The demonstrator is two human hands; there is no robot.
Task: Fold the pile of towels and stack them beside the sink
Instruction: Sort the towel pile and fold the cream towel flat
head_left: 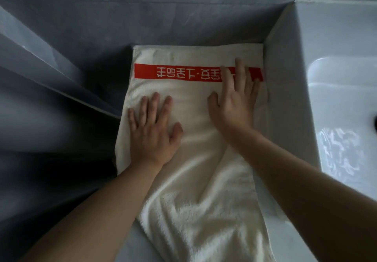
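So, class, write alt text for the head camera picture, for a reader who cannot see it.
Two bare hands, the left hand and the right hand, press flat on a white towel with a red printed band, spread on a counter against the outer wall of a white sink. The towel's near end lies rumpled.

Bathroom, likely in a home or hotel | white ceramic sink (336, 78) — a square vessel basin with glossy walls — sits at right | grey stone-look wall tiles (142, 12) behind | white towel (193, 159) with a red printed band (183, 74) lies on the counter (126, 247) beside the basin
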